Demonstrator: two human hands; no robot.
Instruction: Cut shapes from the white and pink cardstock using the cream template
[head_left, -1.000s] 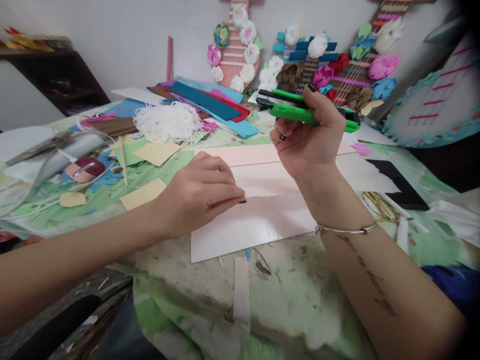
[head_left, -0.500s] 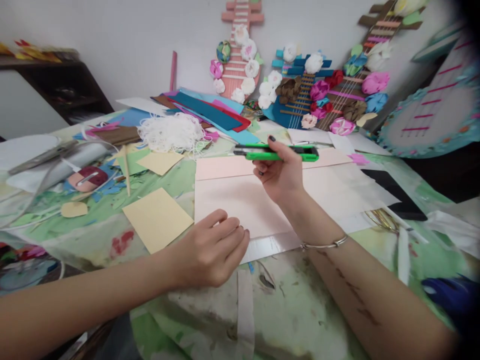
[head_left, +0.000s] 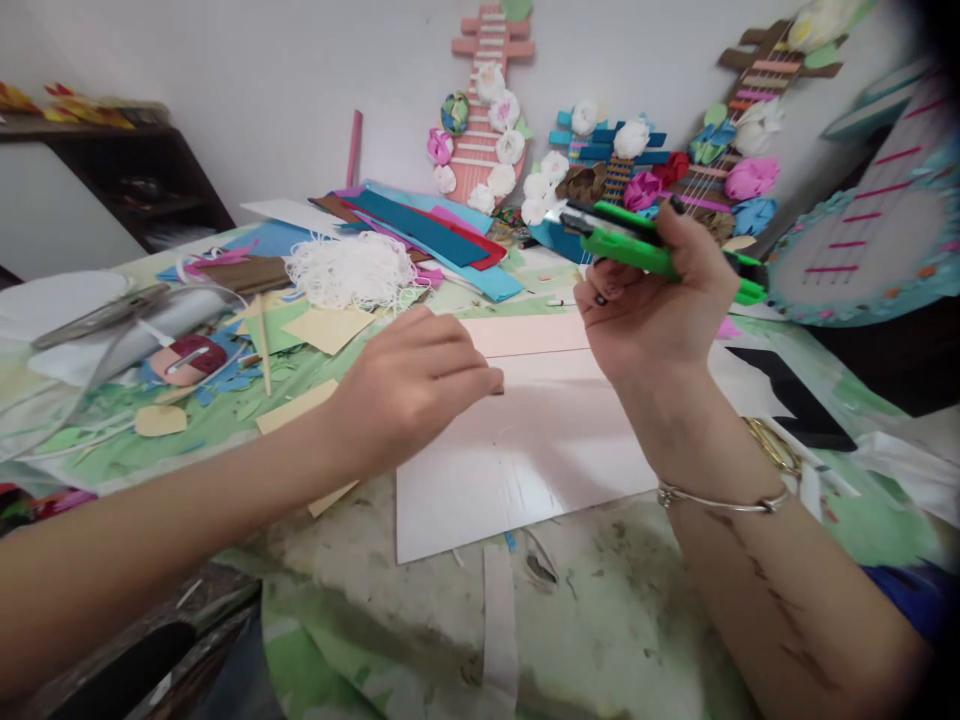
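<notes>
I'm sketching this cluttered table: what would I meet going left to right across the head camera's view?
Rounded tan scrap → thin wooden stick → left hand → right hand holding a green cutter → light-blue-edged guitar shape.

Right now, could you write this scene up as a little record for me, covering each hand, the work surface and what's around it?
Left hand: curled above the white board; whether it pinches anything is unclear
Right hand: raised, holding a green cutter
Behind the left hand: pale pink paper
Covering: stained green-and-white tablecloth
Toward the left: tangled white string, cream paper
Further back: coloured paper strips, guitar-shaped decorations with paper flowers
</notes>
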